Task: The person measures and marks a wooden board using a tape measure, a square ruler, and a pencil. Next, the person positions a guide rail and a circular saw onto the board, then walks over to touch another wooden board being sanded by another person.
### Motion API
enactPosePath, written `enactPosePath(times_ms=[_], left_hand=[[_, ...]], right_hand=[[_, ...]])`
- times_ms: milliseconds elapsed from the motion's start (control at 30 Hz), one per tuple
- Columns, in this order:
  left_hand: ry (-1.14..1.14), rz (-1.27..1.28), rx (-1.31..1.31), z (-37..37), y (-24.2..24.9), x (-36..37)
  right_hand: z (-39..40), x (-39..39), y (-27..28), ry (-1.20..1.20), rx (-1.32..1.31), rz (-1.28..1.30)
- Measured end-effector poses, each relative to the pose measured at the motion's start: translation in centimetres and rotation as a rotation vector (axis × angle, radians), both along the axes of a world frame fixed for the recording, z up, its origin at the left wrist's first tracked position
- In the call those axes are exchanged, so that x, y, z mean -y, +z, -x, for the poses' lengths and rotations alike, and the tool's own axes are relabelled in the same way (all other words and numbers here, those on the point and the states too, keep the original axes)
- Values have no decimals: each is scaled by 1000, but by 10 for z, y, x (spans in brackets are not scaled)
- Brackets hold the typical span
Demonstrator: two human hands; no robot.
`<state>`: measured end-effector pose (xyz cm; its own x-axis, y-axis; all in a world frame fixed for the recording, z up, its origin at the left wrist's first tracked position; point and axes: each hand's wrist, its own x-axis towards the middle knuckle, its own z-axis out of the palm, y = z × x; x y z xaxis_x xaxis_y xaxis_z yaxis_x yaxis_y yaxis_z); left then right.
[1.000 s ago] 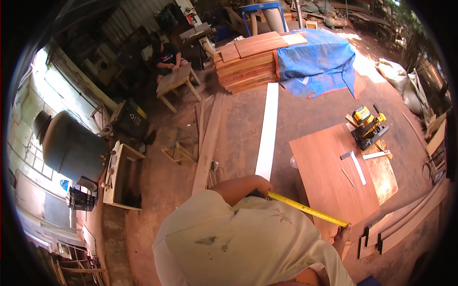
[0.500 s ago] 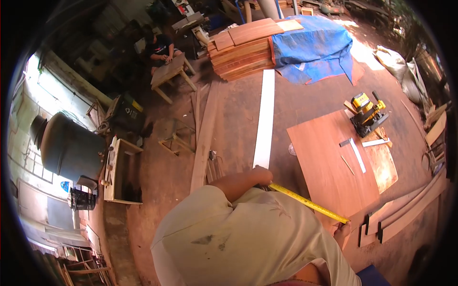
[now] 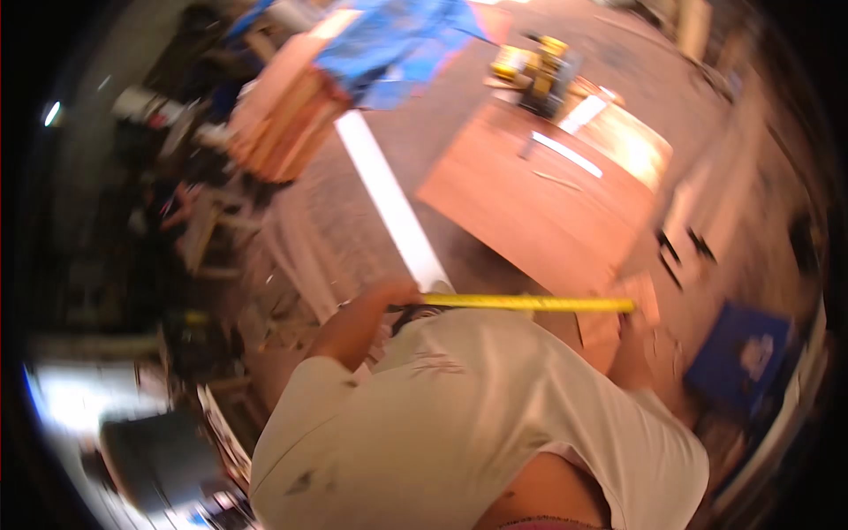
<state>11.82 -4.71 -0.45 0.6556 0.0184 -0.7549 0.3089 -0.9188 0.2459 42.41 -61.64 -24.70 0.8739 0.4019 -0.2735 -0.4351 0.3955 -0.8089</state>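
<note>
A yellow tape measure [image 3: 530, 303] is drawn out nearly level in front of my shirt. Its left end is in my left hand [image 3: 399, 293], whose closed fingers are blurred, with a dark shape just below. The other end meets my right hand [image 3: 629, 325], which pinches the blade and is partly hidden by it. Beyond my left hand, a long white strip [image 3: 393, 199] runs away across the floor. A flat reddish-brown wooden sheet [image 3: 539, 199] lies ahead of my right hand.
On the sheet's far side stands a yellow and black power saw [image 3: 541, 75], near a square [image 3: 567, 155] and a thin stick [image 3: 556, 180]. Stacked boards [image 3: 287, 115] lie under a blue tarp [image 3: 397, 49]. A blue box-like object [image 3: 740, 358] is at right; a dark tank [image 3: 163, 459] is lower left.
My view has swung right, so the scene has shifted left and tilted. The stretched tape has gone from slanting to almost level, still between both hands.
</note>
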Motion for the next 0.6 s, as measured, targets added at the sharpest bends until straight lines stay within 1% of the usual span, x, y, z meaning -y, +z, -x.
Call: enactPosePath(times_ms=[33,67,100,133,167,200,233,300,333,400,433,467,500,600], left_hand=[[89,68,-31,-12,24,9],[91,78,-53,-24,42,21],[107,71,-73,-32,51,25],[61,90,-66,-42,55,29],[110,58,-42,-47,58,33],[169,14,-24,-46,59,30],[146,13,-27,-48,58,23],[205,-20,20,-46,54,9],[192,-16,8,-47,54,4],[260,-36,-95,-53,57,-9],[254,-32,-100,-55,57,-14],[186,-34,-84,-58,55,-18],[120,-33,-70,-62,54,-23],[121,60,-116,-86,50,-33]], right_hand=[[-48,-62,45,28,123,-27],[-28,-13,70,74,248,-47],[-30,-20,60,-263,-185,241],[-35,-44,119,-510,-336,322],[-43,-44,138,-534,-314,381],[-48,-50,142,-546,-304,432],[-55,-59,139,-553,-283,410],[-61,-82,136,-570,-281,397],[-64,-96,139,-560,-247,399],[-65,-121,153,-558,-212,407],[-65,-134,159,-469,-174,389],[-68,-144,163,-380,-135,373],[-68,-152,159,-384,-138,381],[-84,-177,153,-340,-71,340]])
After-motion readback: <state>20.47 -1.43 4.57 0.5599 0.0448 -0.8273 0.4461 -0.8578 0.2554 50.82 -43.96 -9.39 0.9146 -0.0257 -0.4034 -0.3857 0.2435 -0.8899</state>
